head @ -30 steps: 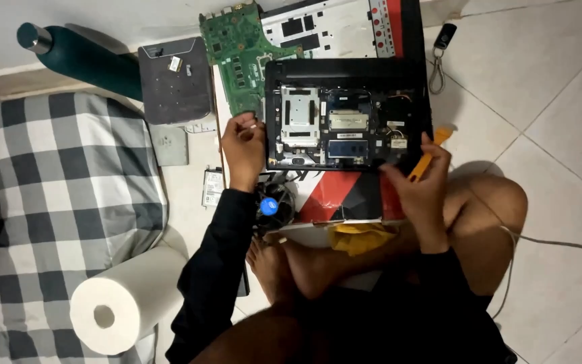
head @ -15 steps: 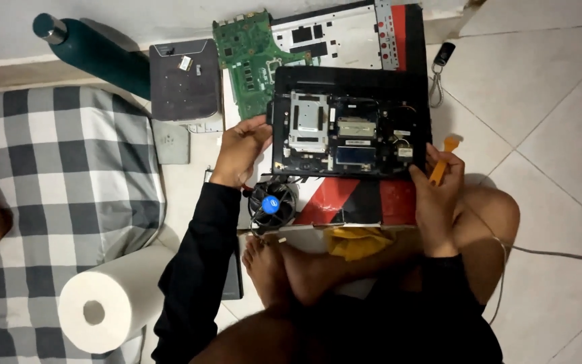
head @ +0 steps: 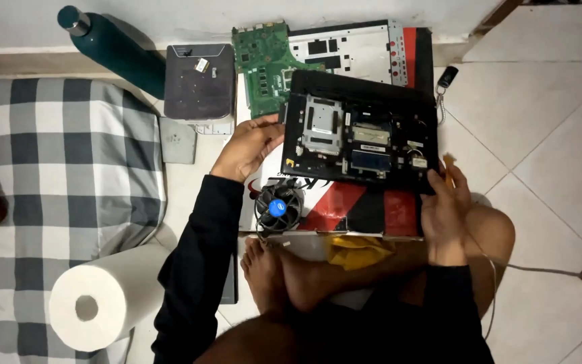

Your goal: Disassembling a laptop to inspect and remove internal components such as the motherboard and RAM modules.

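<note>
laptop chassis (head: 362, 135) between hands (edges gripped)

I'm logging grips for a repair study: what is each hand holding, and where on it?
The left hand grips the opened laptop base at its left edge; the right hand holds its near right corner, with an orange tool in its fingers.

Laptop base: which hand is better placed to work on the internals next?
Probably right. The right hand holds an orange tool at the open laptop base's right front corner; the left hand only grips its left edge, steadying it.
</note>
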